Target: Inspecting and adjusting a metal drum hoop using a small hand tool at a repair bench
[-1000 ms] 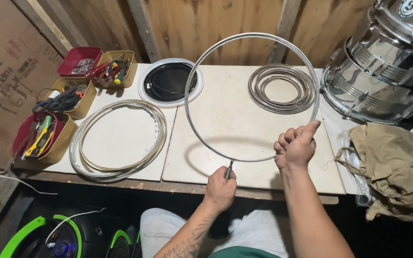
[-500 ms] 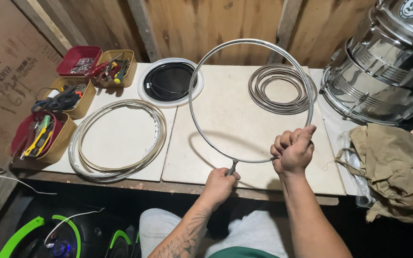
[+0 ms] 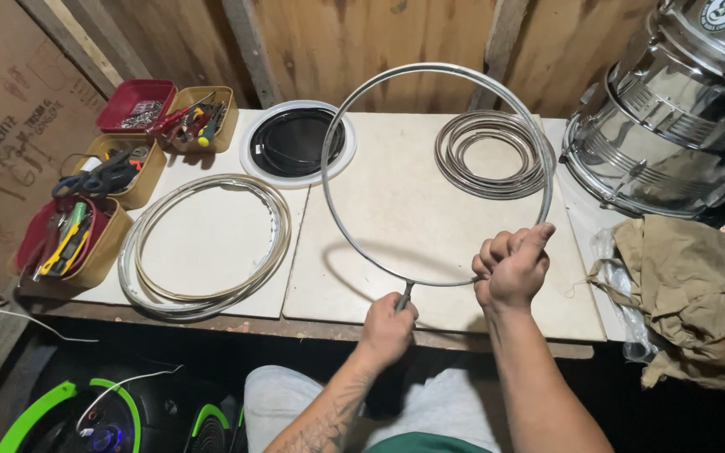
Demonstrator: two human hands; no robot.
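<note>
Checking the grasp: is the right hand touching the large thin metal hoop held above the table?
Touching. The head view shows the right hand closed around the lower right arc of the large thin metal hoop, fingers wrapped over it.

Hoop (image 3: pixel 430 84) – silver metal. Table (image 3: pixel 430 210) – cream. Flat disc (image 3: pixel 295 143) black, white rim. Trays: one (image 3: pixel 132 105) red, others (image 3: pixel 216 126) mustard yellow. Drum (image 3: pixel 673 109) shiny chrome. Cloth (image 3: pixel 681 285) olive-khaki. Wall (image 3: pixel 337 42) brown wood. Trousers (image 3: pixel 279 403) light grey. Speaker (image 3: pixel 44 411) black, neon-green rings.
</note>
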